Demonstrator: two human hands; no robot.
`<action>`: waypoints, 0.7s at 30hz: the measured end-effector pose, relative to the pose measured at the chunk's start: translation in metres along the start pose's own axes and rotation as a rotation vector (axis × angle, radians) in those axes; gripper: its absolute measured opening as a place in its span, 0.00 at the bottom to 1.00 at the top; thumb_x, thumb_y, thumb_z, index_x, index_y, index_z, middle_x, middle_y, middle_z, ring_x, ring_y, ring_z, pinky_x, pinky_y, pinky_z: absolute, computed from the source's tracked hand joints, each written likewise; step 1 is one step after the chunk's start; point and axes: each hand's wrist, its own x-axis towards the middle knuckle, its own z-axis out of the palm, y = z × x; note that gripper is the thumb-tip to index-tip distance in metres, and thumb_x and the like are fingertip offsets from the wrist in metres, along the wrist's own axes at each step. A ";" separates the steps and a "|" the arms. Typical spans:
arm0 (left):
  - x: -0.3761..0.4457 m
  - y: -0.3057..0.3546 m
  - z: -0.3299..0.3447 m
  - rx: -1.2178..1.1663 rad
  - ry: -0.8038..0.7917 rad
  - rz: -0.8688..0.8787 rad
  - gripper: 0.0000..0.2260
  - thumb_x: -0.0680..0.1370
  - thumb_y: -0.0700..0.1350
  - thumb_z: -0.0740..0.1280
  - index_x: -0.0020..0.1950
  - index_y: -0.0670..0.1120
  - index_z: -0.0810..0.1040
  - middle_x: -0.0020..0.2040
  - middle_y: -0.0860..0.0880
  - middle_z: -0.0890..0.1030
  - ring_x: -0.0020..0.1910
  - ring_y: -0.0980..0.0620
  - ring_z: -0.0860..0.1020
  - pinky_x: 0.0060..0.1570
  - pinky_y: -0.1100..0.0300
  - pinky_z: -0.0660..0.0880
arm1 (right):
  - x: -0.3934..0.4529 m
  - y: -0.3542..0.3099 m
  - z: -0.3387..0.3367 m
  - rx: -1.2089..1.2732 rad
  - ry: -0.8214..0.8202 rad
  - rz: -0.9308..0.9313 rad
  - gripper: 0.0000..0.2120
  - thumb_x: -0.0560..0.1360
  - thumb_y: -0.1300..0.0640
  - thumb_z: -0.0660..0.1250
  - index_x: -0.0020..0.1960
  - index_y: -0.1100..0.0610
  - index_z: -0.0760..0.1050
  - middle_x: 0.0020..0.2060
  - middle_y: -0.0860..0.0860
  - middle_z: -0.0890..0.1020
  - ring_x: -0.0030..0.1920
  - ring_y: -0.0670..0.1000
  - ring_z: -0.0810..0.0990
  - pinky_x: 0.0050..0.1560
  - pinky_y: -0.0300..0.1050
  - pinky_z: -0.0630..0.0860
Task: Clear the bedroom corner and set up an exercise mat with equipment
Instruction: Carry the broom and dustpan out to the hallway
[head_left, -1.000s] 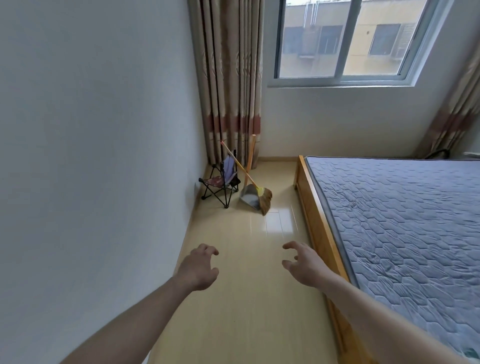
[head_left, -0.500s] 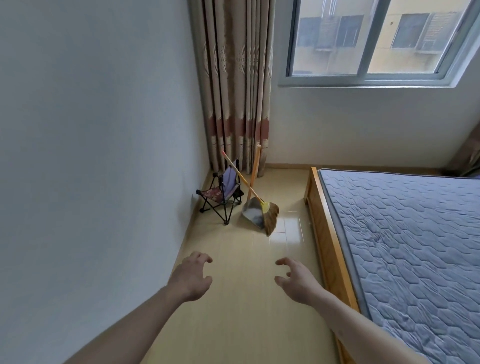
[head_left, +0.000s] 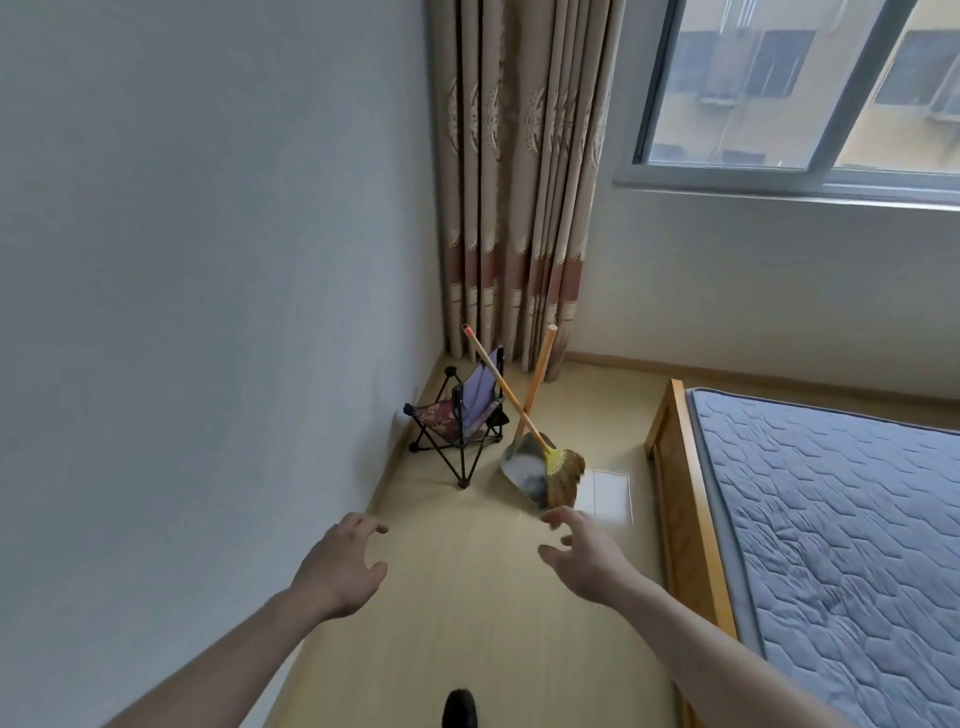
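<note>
In the room's far left corner stands a small folding camp chair (head_left: 460, 423) with a black frame and purple back. A straw broom (head_left: 562, 475) leans across it, its bristles resting on a grey dustpan (head_left: 522, 465) whose wooden handle leans toward the curtain. My left hand (head_left: 345, 564) and my right hand (head_left: 584, 553) reach forward above the floor with loosely curled fingers, holding nothing. Both hands are short of the chair and broom. No exercise mat or equipment is in view.
A white wall (head_left: 208, 312) runs along the left. A bed with a wooden frame (head_left: 685, 509) and grey quilted mattress (head_left: 841, 530) fills the right. A patterned curtain (head_left: 519, 182) hangs in the corner beside a window (head_left: 800, 88). Tan floor (head_left: 467, 623) lies between wall and bed.
The view has moved closer to the corner, so the chair, broom and dustpan appear larger. Both hands stay stretched forward and hold nothing.
</note>
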 end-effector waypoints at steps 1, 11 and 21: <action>0.020 0.000 -0.004 -0.011 0.004 0.001 0.22 0.77 0.52 0.66 0.71 0.55 0.70 0.72 0.57 0.68 0.68 0.54 0.70 0.64 0.59 0.72 | 0.018 -0.002 -0.007 0.002 0.002 0.002 0.20 0.79 0.50 0.69 0.70 0.47 0.71 0.70 0.47 0.71 0.65 0.49 0.75 0.64 0.50 0.78; 0.232 0.034 -0.035 -0.015 -0.070 0.036 0.23 0.76 0.49 0.67 0.71 0.53 0.71 0.72 0.53 0.69 0.68 0.51 0.71 0.63 0.58 0.71 | 0.170 -0.003 -0.080 0.042 0.069 0.072 0.22 0.79 0.51 0.70 0.71 0.49 0.71 0.68 0.49 0.75 0.63 0.49 0.77 0.63 0.45 0.77; 0.400 0.122 -0.022 -0.084 -0.114 0.080 0.22 0.75 0.51 0.69 0.69 0.54 0.73 0.71 0.54 0.70 0.65 0.53 0.73 0.64 0.55 0.73 | 0.328 0.018 -0.142 0.102 0.054 0.096 0.20 0.80 0.54 0.69 0.71 0.52 0.70 0.61 0.49 0.74 0.49 0.44 0.77 0.33 0.32 0.76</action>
